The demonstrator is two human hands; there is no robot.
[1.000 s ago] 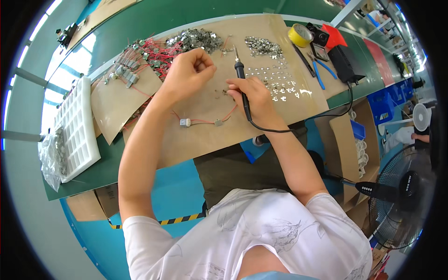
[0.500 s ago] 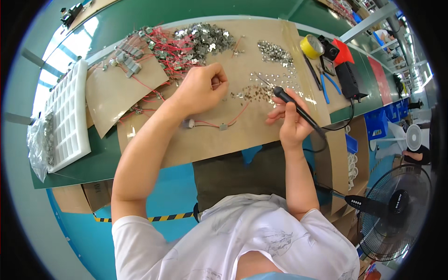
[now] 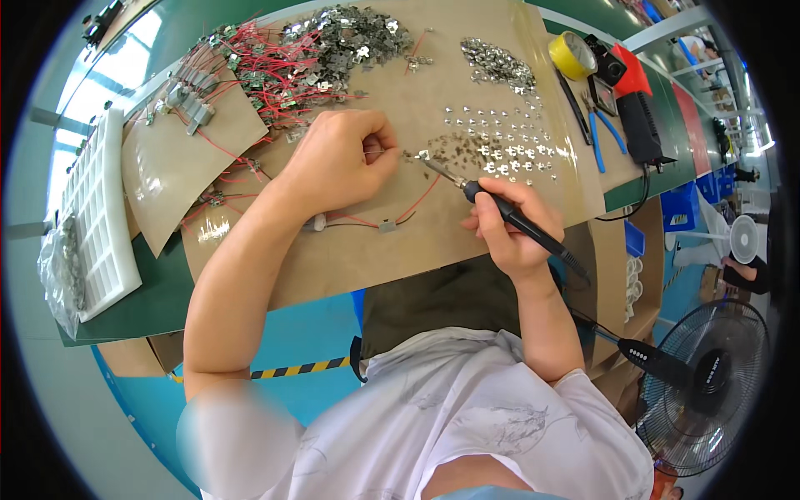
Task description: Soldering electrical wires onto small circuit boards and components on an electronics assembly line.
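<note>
My right hand [image 3: 523, 229] grips a black soldering iron [image 3: 521, 218], its metal tip pointing up and left. Close to that tip lies a small shiny metal piece [image 3: 422, 155]; whether the two touch I cannot tell. My left hand [image 3: 346, 158] is closed in a pinch just left of it, with a thin wire [image 3: 372, 152] showing inside the curled fingers. Below, a red and black wire assembly with a small metal clip [image 3: 387, 225] rests on the brown board. Rows of small metal pieces [image 3: 517, 152] lie beyond the iron, beside scattered brown bits [image 3: 458, 150].
Heaps of metal clips [image 3: 346, 50] and red wires [image 3: 258, 75] cover the far left. A pile of small metal parts [image 3: 498, 65] lies further back. Yellow tape [image 3: 572, 54], blue-handled pliers [image 3: 607, 137] and a black box [image 3: 646, 125] stand right. A white compartment tray [image 3: 104, 217] is left.
My right hand has brought the iron's tip left and nearer, from above the rows of pieces to the small metal piece by my left hand. The left hand stays pinched. The view has shifted slightly.
</note>
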